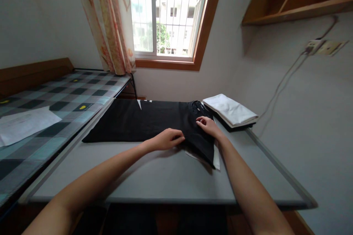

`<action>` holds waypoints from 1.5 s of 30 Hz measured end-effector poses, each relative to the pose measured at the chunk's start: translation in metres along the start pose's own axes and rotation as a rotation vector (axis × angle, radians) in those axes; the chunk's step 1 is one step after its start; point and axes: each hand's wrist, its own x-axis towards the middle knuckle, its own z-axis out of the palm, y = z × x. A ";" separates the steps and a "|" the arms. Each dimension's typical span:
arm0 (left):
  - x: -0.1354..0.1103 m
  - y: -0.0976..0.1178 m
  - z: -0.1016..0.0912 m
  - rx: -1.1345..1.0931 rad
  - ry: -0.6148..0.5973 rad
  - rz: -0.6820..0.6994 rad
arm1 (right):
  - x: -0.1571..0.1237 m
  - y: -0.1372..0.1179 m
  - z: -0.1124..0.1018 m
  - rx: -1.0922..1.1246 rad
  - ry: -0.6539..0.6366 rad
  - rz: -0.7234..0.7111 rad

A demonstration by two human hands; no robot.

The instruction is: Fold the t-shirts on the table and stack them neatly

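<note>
A black garment [138,121] with small white marks lies stretched across the grey table [165,176], part-folded lengthwise. My left hand [167,138] rests on its near edge with the fingers curled and pinched on the cloth. My right hand [206,124] lies further right on the garment's collar end, fingers bent and gripping the fabric. A white edge [216,159] peeks out under the garment's right corner.
A folded white cloth [230,110] lies on a dark one at the table's far right. A bed with a checked cover [55,106] and a white sheet [24,125] stands to the left. Window, curtain, wall shelf and socket with cables are behind.
</note>
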 end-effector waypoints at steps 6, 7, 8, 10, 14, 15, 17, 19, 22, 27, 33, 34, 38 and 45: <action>0.044 -0.041 -0.002 -0.508 0.267 -0.467 | 0.003 -0.003 -0.010 0.408 0.070 0.017; 0.047 -0.048 -0.002 -0.554 0.292 -0.515 | 0.004 -0.004 -0.012 0.450 0.089 0.066; 0.047 -0.055 -0.002 -0.582 0.317 -0.541 | 0.004 -0.003 -0.014 0.486 0.091 0.122; 0.044 -0.062 -0.002 -0.614 0.365 -0.522 | 0.004 -0.002 -0.018 0.514 0.065 0.207; 0.033 -0.063 0.000 -0.528 0.345 -0.330 | -0.002 -0.002 -0.020 0.358 -0.055 0.104; 0.031 -0.062 0.001 -0.450 0.325 -0.282 | -0.004 -0.002 -0.019 0.307 -0.085 0.062; 0.027 -0.059 0.003 -0.268 0.323 -0.217 | -0.005 -0.004 -0.016 0.220 -0.089 -0.013; 0.025 -0.057 0.006 -0.107 0.359 -0.189 | -0.003 -0.007 -0.010 0.132 0.035 -0.058; 0.022 -0.053 0.009 0.094 0.452 -0.222 | -0.001 -0.011 -0.003 -0.028 0.225 -0.097; 0.018 -0.051 0.011 0.343 0.447 -0.395 | -0.006 -0.015 -0.005 -0.203 0.133 0.025; 0.016 -0.053 0.013 0.433 0.380 -0.403 | -0.008 -0.014 -0.014 -0.360 -0.003 0.189; 0.016 -0.053 0.013 0.447 0.372 -0.394 | -0.008 -0.014 -0.014 -0.361 -0.028 0.201; 0.015 -0.052 0.015 0.538 0.305 -0.334 | -0.008 -0.016 -0.008 -0.360 -0.011 0.192; 0.015 -0.049 0.017 0.632 0.282 -0.374 | -0.009 -0.023 -0.002 -0.444 0.044 0.235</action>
